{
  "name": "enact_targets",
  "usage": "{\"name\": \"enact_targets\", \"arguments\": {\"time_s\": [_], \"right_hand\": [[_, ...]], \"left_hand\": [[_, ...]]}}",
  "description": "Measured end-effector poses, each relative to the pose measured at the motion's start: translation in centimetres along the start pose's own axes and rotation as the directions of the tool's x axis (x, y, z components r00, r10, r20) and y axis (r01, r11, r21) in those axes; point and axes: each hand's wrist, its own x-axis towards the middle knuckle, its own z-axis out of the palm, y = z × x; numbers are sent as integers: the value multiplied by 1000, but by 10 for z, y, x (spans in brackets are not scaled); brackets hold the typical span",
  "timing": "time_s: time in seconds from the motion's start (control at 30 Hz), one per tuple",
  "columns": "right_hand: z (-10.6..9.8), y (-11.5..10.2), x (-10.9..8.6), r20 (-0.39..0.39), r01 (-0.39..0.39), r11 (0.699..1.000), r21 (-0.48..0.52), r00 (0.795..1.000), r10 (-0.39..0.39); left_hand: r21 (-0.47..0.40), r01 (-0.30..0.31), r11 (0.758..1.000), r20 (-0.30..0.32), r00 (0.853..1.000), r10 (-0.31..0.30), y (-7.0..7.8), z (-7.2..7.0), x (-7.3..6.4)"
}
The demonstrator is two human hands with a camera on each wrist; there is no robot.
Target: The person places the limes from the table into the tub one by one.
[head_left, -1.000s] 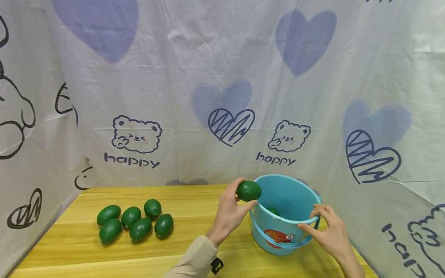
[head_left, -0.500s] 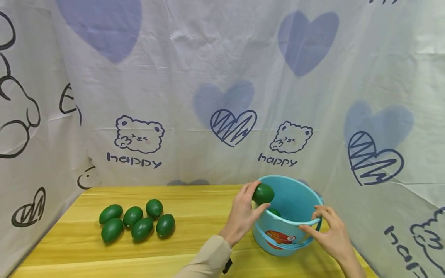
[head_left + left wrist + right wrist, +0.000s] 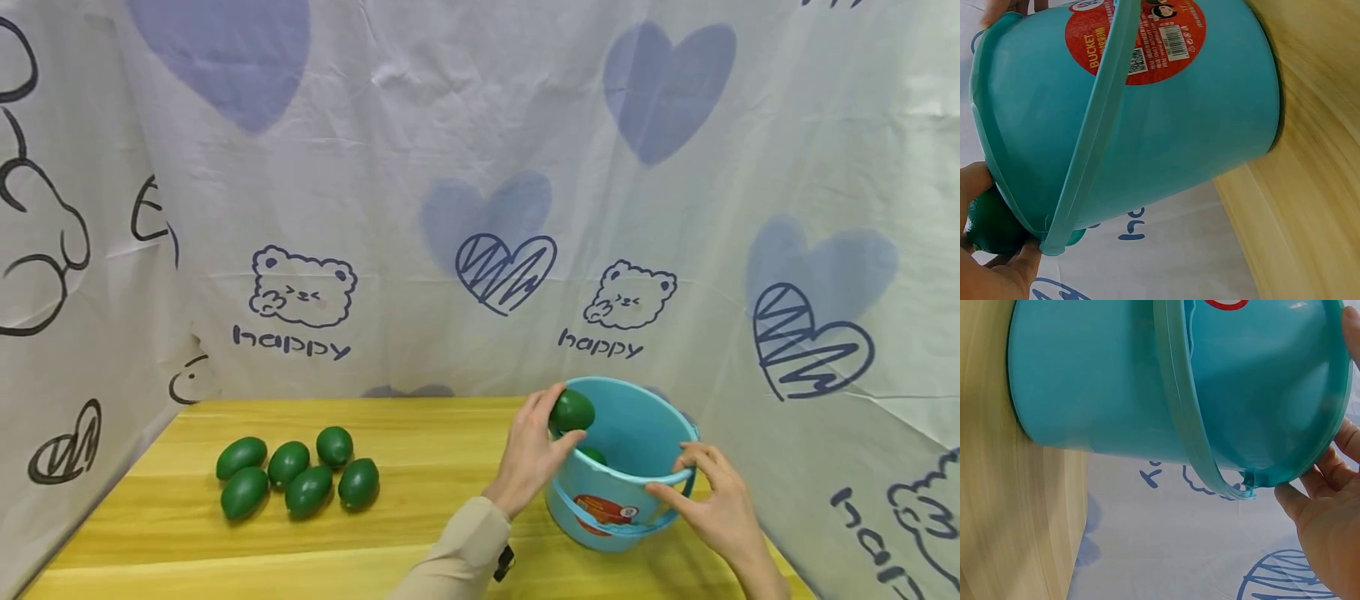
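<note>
In the head view my left hand holds a glossy dark green oval fruit between fingers and thumb at the left rim of a light blue bucket. The left wrist view shows this fruit right by the bucket rim. Another green fruit lies inside the bucket, partly hidden by the wall. My right hand grips the bucket's right rim, thumb outside and fingers over the edge. The bucket stands upright, its handle hanging down over the front.
Several more green fruits lie grouped on the left of the yellow wood-grain table. A white cloth printed with hearts and bears hangs behind and on both sides. The bucket stands near the table's right edge.
My left hand has carried the fruit a little to the right, to the bucket's opening. The right hand keeps its grip on the rim, and the bucket stays in place.
</note>
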Motion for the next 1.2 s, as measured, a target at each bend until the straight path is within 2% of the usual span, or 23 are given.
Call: {"name": "enact_targets", "arguments": {"time_s": [0.23, 0.63, 0.97, 1.2], "right_hand": [[1, -1, 2, -5, 12, 1000, 9, 1000, -12], [1, 1, 1, 8, 4, 1000, -2, 1000, -4], [1, 3, 1, 13, 2, 1000, -1, 1000, -2], [0, 2, 2, 14, -2, 1000, 6, 1000, 2]], "left_hand": [[16, 30, 999, 30, 999, -30, 2, -2, 2], [16, 93, 996, 29, 995, -93, 3, -1, 1], [39, 70, 997, 36, 997, -72, 2, 0, 0], [59, 18, 998, 33, 999, -20, 2, -1, -1]]}}
